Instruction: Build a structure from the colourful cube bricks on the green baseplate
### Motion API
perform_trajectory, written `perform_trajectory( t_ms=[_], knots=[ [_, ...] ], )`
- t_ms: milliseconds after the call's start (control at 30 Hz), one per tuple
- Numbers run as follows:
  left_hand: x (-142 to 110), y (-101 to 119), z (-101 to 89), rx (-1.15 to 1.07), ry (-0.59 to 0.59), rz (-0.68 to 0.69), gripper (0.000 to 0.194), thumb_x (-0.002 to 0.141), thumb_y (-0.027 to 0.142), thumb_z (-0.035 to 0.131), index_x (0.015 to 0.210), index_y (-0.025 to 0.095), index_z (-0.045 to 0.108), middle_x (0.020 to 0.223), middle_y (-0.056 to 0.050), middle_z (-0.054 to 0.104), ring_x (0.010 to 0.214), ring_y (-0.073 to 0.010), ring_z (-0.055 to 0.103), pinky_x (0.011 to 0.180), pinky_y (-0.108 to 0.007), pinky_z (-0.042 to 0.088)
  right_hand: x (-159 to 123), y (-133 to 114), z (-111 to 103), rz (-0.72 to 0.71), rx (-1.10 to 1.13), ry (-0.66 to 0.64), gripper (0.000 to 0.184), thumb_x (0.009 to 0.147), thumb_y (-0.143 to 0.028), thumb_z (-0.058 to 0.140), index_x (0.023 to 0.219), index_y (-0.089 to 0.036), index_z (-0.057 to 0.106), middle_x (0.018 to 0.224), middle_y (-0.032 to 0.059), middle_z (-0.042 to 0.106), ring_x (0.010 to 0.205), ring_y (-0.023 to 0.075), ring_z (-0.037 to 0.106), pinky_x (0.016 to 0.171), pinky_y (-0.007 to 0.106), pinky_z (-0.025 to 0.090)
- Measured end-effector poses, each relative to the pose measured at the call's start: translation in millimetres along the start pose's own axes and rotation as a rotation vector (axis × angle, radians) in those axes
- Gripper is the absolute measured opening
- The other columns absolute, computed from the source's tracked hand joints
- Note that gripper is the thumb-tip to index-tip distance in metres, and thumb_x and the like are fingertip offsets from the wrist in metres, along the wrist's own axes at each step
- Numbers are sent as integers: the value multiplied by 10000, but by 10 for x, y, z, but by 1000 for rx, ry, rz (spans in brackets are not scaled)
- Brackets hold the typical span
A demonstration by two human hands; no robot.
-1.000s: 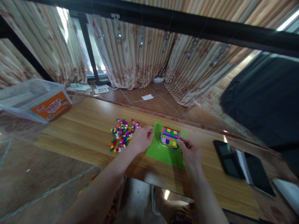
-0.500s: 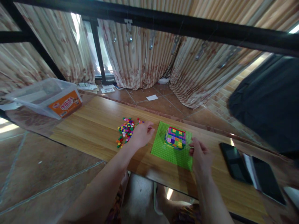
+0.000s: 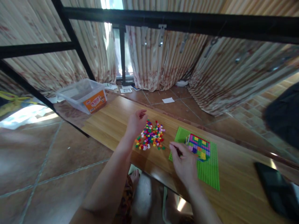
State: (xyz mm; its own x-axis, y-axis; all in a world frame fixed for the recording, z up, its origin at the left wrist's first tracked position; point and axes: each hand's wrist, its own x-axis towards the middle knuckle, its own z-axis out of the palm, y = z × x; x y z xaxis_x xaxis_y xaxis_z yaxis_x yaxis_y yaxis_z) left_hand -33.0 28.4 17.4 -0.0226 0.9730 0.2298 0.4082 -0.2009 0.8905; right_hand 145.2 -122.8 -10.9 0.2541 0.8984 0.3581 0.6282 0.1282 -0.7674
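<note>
A loose heap of small coloured toy bricks (image 3: 153, 135) lies on the wooden table. My left hand (image 3: 137, 123) hovers at the heap's far left side, fingers curled inward; whether a brick is inside is hidden. To the right, a green baseplate (image 3: 209, 174) carries a block-like build of multicoloured bricks (image 3: 198, 147). Over the plate's left part is my right hand (image 3: 185, 160), its thumb and forefinger brought together and pointing toward the heap. Anything in that pinch is too small to make out. This hand covers the near left corner of the build.
A clear plastic tub (image 3: 81, 93) with an orange label stands at the table's far left end. A dark phone-like slab (image 3: 275, 186) lies on the right. Beyond the table's back edge are floor tiles, a white paper (image 3: 168, 100) and curtains (image 3: 158, 62). A black metal bar (image 3: 187, 23) crosses above.
The view has swung left. My right hand has moved from the baseplate's right side across to its left. My left hand has shifted from the heap's right side to its far left.
</note>
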Motion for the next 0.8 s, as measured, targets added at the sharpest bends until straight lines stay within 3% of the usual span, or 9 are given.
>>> perform_trajectory(
  t_ms=[167,400,667,800],
  knots=[
    [15,-35,-139,-16,35,-31,311,808,176,548,1084,105,672,827,-56,723,734,-146,658,686,-245,521,42,-23,242,-21,-25,-102,238,906,-362,534,941,-214,716,859,49,693,763,176,643,703,301,486],
    [27,-75,-242,-14,75,-40,284,805,168,544,1050,122,679,813,-48,725,759,-152,666,703,-246,515,69,-111,492,-40,-108,-145,237,899,-322,529,995,-215,718,960,70,688,859,203,634,779,336,487],
    [55,-124,-308,-96,71,-80,293,795,167,562,1054,95,680,816,-58,725,732,-158,668,681,-246,511,294,-14,510,-16,-150,-33,297,911,-355,484,987,-184,715,945,80,679,838,199,623,774,328,474],
    [66,-158,-282,-157,60,-81,292,790,175,573,1052,106,681,835,-53,726,734,-152,670,689,-243,509,536,-29,584,-13,-290,-65,303,910,-318,481,983,-170,735,945,90,686,864,207,621,813,325,458]
  ],
)
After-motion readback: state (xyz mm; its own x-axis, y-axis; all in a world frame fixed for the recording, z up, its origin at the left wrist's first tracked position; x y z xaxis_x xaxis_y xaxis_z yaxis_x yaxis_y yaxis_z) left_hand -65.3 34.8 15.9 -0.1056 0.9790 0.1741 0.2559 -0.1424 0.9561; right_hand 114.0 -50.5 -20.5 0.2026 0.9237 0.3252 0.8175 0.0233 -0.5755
